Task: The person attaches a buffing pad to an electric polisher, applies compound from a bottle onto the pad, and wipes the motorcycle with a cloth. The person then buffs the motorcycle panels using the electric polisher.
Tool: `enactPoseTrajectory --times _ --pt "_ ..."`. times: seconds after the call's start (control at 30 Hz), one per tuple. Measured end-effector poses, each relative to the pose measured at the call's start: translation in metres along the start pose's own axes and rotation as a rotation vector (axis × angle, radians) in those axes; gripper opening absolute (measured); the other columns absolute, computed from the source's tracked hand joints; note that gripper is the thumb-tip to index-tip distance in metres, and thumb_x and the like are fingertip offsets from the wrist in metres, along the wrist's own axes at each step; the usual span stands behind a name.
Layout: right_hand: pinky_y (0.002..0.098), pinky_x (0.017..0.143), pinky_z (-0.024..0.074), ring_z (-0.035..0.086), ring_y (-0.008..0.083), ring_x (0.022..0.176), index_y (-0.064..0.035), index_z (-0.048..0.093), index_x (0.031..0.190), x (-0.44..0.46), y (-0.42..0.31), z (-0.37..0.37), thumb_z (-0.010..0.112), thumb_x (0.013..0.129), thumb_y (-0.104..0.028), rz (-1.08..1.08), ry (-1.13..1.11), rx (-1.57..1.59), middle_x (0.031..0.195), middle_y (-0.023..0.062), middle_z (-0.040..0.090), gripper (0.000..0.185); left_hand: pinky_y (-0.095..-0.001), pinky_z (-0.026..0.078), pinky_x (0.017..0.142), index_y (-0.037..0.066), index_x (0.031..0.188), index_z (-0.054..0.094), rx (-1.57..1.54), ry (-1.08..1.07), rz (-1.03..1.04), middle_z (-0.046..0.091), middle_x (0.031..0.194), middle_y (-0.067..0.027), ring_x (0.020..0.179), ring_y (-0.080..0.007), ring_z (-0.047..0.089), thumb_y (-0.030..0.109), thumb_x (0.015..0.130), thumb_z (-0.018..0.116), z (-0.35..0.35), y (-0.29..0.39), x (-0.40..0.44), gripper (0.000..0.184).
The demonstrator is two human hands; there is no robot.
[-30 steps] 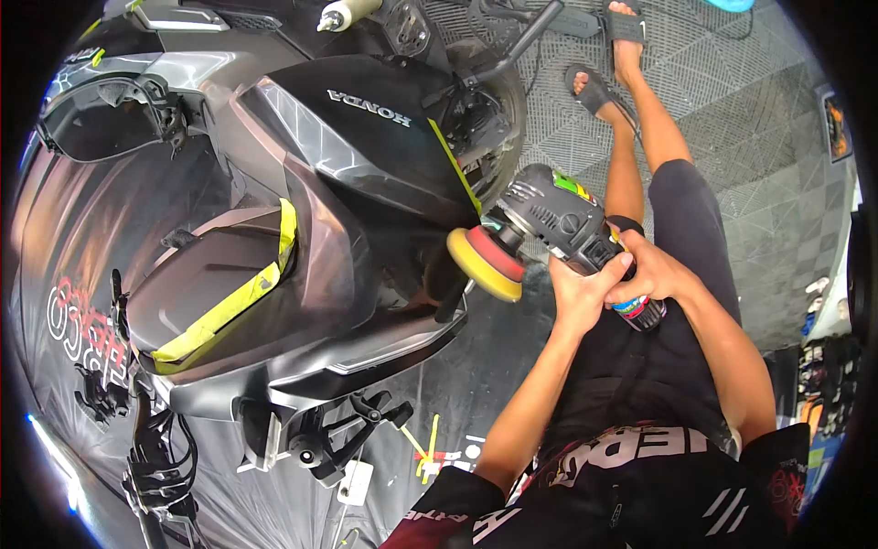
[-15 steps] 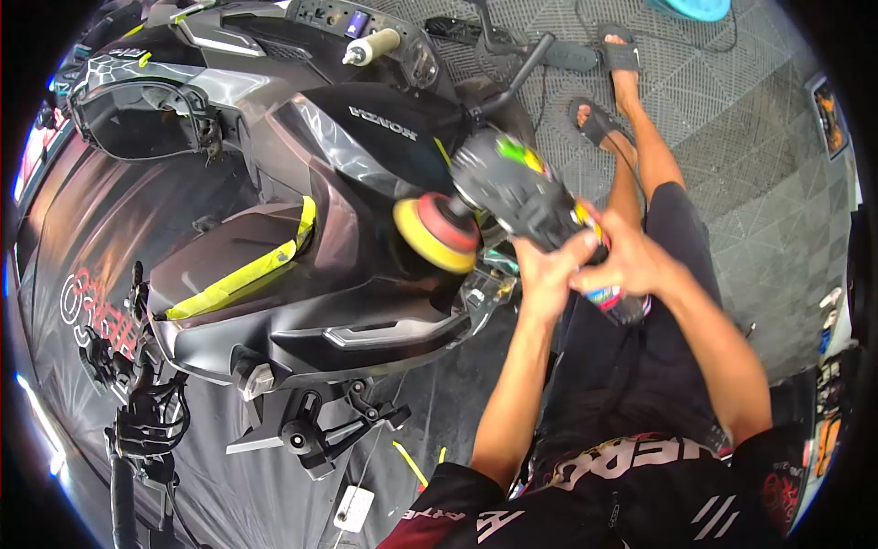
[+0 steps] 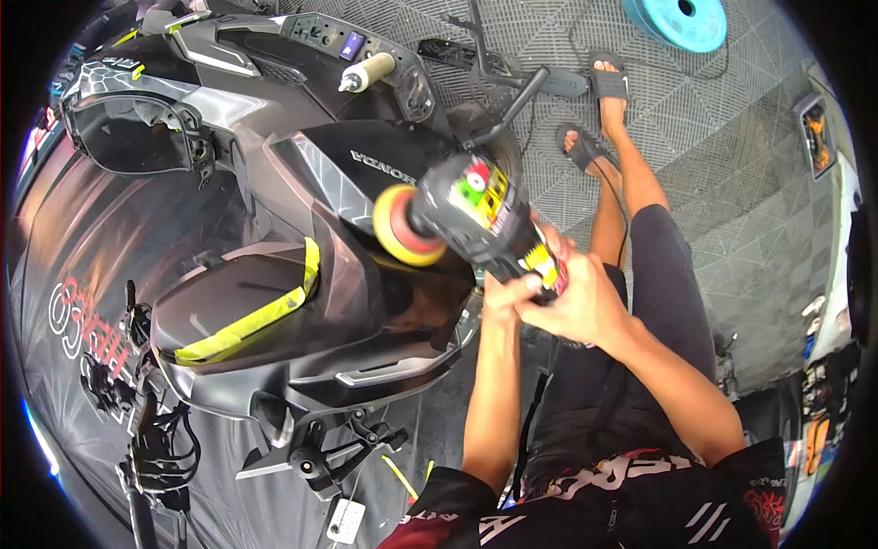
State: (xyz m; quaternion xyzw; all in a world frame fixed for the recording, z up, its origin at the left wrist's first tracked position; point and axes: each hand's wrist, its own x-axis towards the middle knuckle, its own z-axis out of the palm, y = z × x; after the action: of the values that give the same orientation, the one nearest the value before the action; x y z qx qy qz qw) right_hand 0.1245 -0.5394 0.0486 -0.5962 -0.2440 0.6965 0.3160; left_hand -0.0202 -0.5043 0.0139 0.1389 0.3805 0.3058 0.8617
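Note:
A black electric polisher [image 3: 471,215] with bright stickers is held in both of my hands. My left hand [image 3: 503,297] is closed around the underside of its body. My right hand [image 3: 590,297] wraps the sticker-covered handle at the rear. At the front end, a round foam pad [image 3: 395,224] in yellow and red sits at the dark Honda motorcycle panel [image 3: 366,165]; whether it presses on the surface cannot be told from this angle. Below the pad runs the glossy dark bodywork [image 3: 412,293]. Yellow-green masking tape [image 3: 247,329] edges a brownish panel to the left.
A bottle with a pointed nozzle [image 3: 368,72] lies on the motorcycle's upper part. A blue round container [image 3: 686,23] stands on the grey tiled floor. A white power strip [image 3: 345,520] rests on the black sheet [image 3: 82,238]. A cord crosses the floor near my feet.
The polisher and both hands have shifted left over the motorcycle, bringing the pad further across the dark panel. The view has also moved slightly. My grip stays closed on the polisher.

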Motion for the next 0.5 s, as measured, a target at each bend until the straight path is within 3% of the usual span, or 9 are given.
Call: enactPoseTrajectory --times 0.03,0.2,0.23,0.27,0.33,0.37,0.5 --pt "0.0446 0.089 0.0571 0.07 0.0449 0.102 -0.0041 0.045 0.15 -0.004 0.005 0.0 0.08 0.073 -0.022 -0.054 0.002 -0.01 0.107 0.0273 0.07 0.087 -0.0484 0.046 0.106 0.006 0.143 0.042 0.011 0.054 -0.037 0.061 0.106 -0.0143 0.104 -0.0275 0.061 0.013 0.072 0.08 0.006 -0.002 -0.007 0.081" --pt "0.0436 0.09 0.0559 0.072 0.0385 0.103 -0.0002 0.063 0.12 0.015 -0.018 -0.012 0.077 0.074 -0.02 0.145 0.003 0.151 0.105 0.0241 0.071 0.051 -0.0478 0.049 0.102 0.003 0.142 0.042 -0.097 0.22 -0.163 0.062 0.107 -0.0173 0.104 -0.029 0.063 0.011 0.075 0.077 0.011 0.0 0.012 0.076" --pt "0.0435 0.084 0.0571 0.074 0.0378 0.093 0.0012 0.065 0.113 0.024 -0.014 -0.009 0.077 0.075 -0.02 0.077 0.069 -0.017 0.097 0.0233 0.072 0.045 -0.0469 0.049 0.101 0.002 0.142 0.042 -0.104 0.199 -0.138 0.061 0.109 -0.0174 0.105 -0.0293 0.062 0.013 0.077 0.076 0.011 0.009 0.024 0.075" --pt "0.0441 0.076 0.058 0.073 0.0403 0.082 0.0022 0.066 0.105 0.032 -0.019 -0.01 0.078 0.073 -0.02 0.187 -0.016 0.048 0.085 0.0232 0.071 0.041 -0.0478 0.048 0.102 0.002 0.143 0.042 -0.08 0.222 -0.1 0.061 0.107 -0.016 0.104 -0.029 0.062 0.015 0.076 0.076 0.01 0.015 0.03 0.076" --pt "0.0436 0.071 0.0579 0.072 0.0419 0.077 0.0031 0.067 0.101 0.038 -0.015 -0.007 0.08 0.072 -0.021 -0.047 0.037 -0.027 0.078 0.0234 0.07 0.04 -0.0491 0.046 0.104 0.003 0.143 0.042 -0.073 0.103 0.035 0.061 0.105 -0.0143 0.103 -0.0286 0.062 0.016 0.075 0.077 0.002 0.013 0.034 0.077" --pt "0.0439 0.073 0.0583 0.072 0.0433 0.08 0.0038 0.066 0.103 0.037 -0.017 -0.012 0.081 0.07 -0.022 0.051 -0.034 -0.057 0.082 0.0242 0.07 0.044 -0.0499 0.045 0.106 0.004 0.144 0.041 -0.032 0.082 0.052 0.06 0.103 -0.0136 0.102 -0.0281 0.061 0.017 0.073 0.078 0.003 0.013 0.031 0.081" --pt "0.0424 0.083 0.0581 0.074 0.0396 0.094 0.0025 0.064 0.116 0.037 -0.021 -0.02 0.081 0.071 -0.023 0.011 -0.022 0.061 0.097 0.0245 0.072 0.054 -0.0485 0.048 0.1 0.004 0.142 0.042 -0.076 0.222 -0.067 0.062 0.106 -0.0163 0.104 -0.0298 0.062 0.009 0.071 0.08 0.013 0.006 0.026 0.081"
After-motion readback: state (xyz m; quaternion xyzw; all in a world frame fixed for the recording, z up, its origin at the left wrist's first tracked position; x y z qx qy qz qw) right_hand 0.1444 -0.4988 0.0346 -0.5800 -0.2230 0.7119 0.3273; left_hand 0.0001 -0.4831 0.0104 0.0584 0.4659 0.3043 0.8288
